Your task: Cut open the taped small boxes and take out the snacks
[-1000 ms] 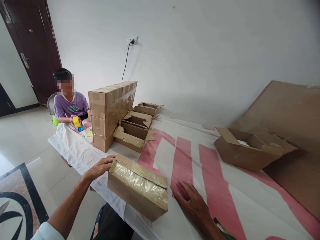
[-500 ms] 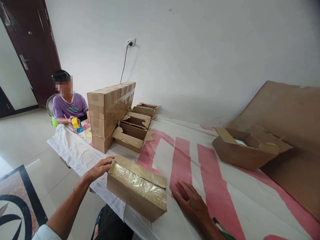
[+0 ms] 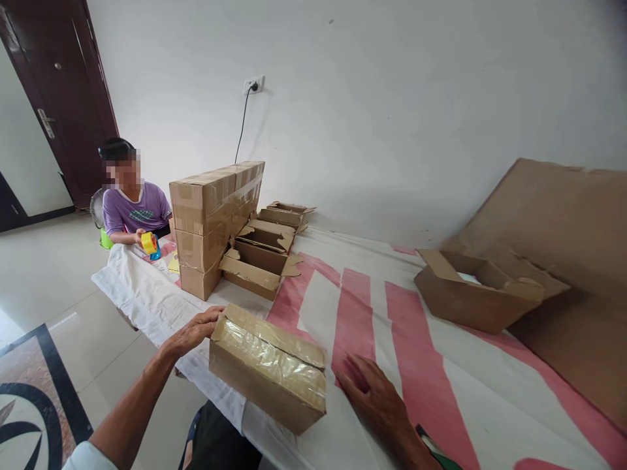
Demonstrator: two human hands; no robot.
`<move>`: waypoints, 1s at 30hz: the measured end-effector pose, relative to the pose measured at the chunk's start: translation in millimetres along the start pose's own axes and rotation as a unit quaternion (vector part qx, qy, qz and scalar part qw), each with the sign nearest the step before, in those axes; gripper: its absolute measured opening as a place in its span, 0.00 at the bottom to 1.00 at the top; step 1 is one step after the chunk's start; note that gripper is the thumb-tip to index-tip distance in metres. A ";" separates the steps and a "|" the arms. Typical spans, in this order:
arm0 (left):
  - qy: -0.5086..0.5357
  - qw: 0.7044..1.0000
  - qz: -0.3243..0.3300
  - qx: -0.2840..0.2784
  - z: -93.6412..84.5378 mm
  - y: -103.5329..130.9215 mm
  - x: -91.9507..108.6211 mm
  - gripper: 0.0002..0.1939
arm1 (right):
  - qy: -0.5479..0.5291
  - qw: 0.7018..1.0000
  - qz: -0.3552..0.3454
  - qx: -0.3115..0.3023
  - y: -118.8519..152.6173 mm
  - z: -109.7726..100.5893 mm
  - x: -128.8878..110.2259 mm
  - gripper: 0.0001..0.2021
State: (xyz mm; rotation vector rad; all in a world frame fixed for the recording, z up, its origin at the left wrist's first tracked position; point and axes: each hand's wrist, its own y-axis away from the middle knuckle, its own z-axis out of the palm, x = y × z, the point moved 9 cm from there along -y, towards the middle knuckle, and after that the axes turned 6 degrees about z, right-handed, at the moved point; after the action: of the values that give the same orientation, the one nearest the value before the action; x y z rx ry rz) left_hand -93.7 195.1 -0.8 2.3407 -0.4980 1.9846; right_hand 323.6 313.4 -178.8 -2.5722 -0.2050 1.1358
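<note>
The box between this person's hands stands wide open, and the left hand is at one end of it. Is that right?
Not quite: the box is closed, with shiny tape across its top, as the head view shows. The left hand is indeed at one end.

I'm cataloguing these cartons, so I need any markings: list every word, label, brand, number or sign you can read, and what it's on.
None can be read.
Taped box: no legible text on the sides in view.
Stacked boxes: none legible.
Purple shirt: green print, too small to read.
Cloth: broad pink shapes, no word I can make out.
</note>
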 end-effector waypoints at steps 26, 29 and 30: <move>-0.014 1.000 -0.005 0.007 -1.5 -1.8 2.2 0.16 | 0.006 1.000 -0.020 0.006 0.8 0.4 -4.5 0.27; -0.022 1.000 0.005 0.002 -0.4 -3.2 7.2 0.16 | 0.010 1.000 -0.016 0.009 1.0 1.0 -2.3 0.27; -0.024 1.000 0.008 0.001 -0.2 -3.7 8.5 0.16 | 0.011 1.000 -0.016 0.011 1.1 1.1 -1.7 0.27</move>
State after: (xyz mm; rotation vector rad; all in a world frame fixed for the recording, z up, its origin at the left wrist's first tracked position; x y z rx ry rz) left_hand -91.8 196.7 8.1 2.3985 -0.5177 1.9408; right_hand 321.7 312.1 -178.7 -2.5529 -0.2254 1.0911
